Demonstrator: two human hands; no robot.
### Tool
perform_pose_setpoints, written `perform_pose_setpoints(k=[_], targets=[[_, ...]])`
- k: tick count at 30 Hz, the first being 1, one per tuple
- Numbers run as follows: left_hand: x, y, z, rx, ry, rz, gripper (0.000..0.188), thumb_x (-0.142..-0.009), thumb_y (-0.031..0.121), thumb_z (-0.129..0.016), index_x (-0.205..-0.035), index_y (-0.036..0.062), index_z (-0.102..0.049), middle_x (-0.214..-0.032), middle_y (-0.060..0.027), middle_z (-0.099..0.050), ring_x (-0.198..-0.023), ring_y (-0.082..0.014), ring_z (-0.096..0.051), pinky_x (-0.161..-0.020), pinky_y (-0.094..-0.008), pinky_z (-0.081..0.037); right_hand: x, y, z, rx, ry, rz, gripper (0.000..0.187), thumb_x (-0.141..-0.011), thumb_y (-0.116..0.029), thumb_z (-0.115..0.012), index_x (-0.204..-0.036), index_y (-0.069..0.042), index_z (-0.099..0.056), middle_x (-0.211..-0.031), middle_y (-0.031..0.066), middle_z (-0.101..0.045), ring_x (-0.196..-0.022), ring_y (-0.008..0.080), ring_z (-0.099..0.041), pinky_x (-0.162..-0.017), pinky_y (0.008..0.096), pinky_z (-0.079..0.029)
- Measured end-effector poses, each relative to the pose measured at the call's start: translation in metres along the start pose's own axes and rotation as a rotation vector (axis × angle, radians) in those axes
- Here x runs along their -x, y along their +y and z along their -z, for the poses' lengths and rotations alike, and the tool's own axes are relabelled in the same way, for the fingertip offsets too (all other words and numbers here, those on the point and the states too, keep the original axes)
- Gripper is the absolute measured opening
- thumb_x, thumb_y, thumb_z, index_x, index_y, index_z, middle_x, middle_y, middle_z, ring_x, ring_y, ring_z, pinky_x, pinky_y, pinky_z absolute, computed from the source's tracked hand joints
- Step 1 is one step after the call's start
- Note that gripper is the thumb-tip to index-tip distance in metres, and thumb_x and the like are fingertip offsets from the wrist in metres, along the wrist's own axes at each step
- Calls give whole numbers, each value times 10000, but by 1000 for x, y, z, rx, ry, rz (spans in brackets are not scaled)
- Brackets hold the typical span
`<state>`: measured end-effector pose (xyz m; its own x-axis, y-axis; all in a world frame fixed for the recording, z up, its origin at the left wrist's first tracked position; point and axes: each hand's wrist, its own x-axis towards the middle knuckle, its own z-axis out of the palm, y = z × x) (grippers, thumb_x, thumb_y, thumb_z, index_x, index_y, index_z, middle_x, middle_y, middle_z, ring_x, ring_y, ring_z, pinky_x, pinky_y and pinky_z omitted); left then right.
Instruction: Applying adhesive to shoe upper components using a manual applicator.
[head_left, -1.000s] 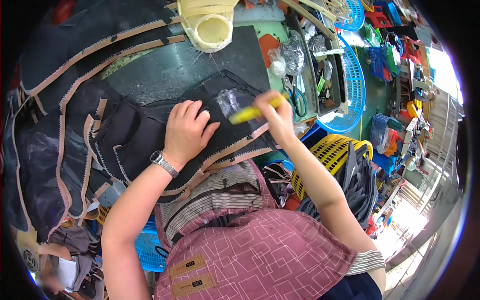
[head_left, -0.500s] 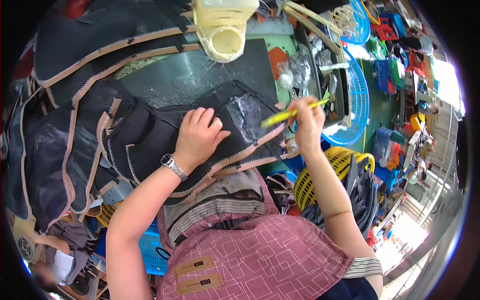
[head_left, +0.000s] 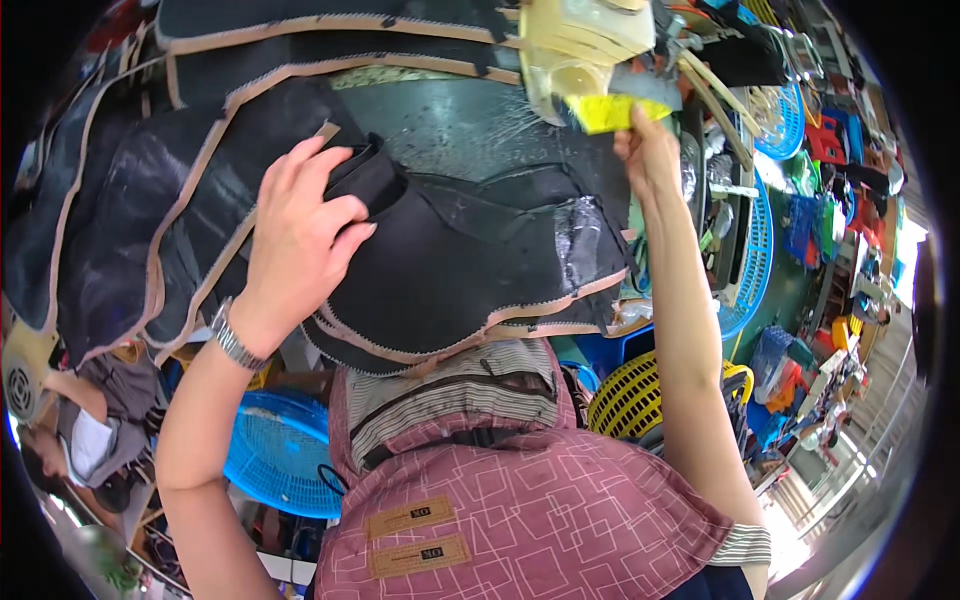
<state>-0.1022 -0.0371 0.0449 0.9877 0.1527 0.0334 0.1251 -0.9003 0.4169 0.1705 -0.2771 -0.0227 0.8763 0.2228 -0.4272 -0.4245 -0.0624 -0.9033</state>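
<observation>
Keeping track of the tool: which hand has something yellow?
The right hand holds the yellow tool; the left hand, wearing a watch, is at the black pieces.

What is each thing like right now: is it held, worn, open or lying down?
Yellow tool: held.
Right hand: closed on it.
Left hand: fingers bent and apart.
Watch: worn.
Cream container: open-mouthed, partly covered by the tool.
Black panel: lying down, shiny patch at right.
</observation>
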Motion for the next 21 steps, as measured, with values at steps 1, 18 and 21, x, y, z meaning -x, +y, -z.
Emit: perform_pose_setpoints(k=[1,18,21], targets=[[0,-3,-2,20,-4,-12,145,-701,106,-711,-819,56,-642,-1238,-145,-528,-1248,-359,-406,-1016,-459,-333,14,4,-4,-127,-105,-181,189,-939,-200,-558,-969,-14,-573,-779,87,-662,-599,149,-643,-524,243,-536],[-11,-28,-10,254,-162,44,75,-744,85,-661,-756,12,-649,-1091,-180,-586,-1083,-337,-516,-934,-418,-408,186,105,-63,104,-466,454,183,-885,62,-550,-1052,69,-626,-1070,190,-639,-907,248,-662,-811,314,-544],[-10,-29,-10,234,-132,18,71,-748,85,-656,-755,14,-652,-1062,-181,-589,-1069,-339,-520,-918,-410,-416,190,105,-66,138,-534,510,183,-856,80,-572,-1026,64,-637,-1041,193,-652,-902,253,-665,-806,314,-542]])
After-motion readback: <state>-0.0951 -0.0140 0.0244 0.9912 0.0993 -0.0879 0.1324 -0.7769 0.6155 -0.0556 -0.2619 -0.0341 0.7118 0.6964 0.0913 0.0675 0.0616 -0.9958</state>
